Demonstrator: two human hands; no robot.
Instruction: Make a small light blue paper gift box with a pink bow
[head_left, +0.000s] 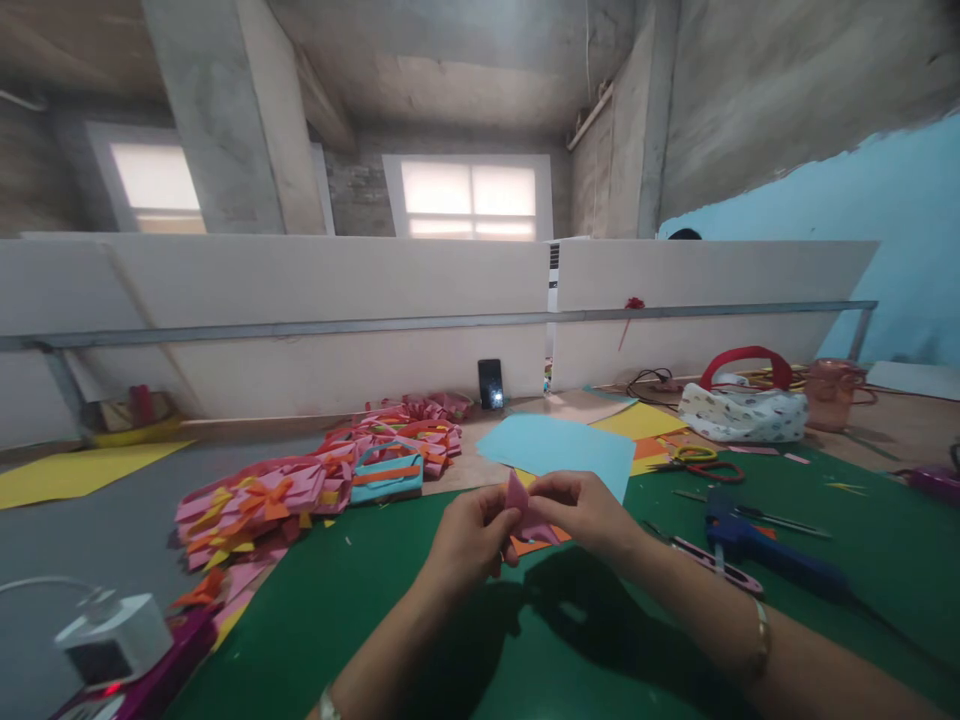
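My left hand (469,535) and my right hand (581,510) meet above the green mat (360,610), both pinching a small folded piece of pink paper (525,510). The fingers of each hand are closed on the paper's edges. An orange paper scrap (536,545) lies on the mat just under the hands. A light blue sheet (559,445) lies flat just beyond them.
A row of finished pink paper pieces with orange bows (300,490) runs along the left. On the right lie a blue glue gun (765,550), scissors (701,462), a cutter (712,565), a white pouch (742,410) and a pink jar (836,392). A phone (490,384) leans on the white partition.
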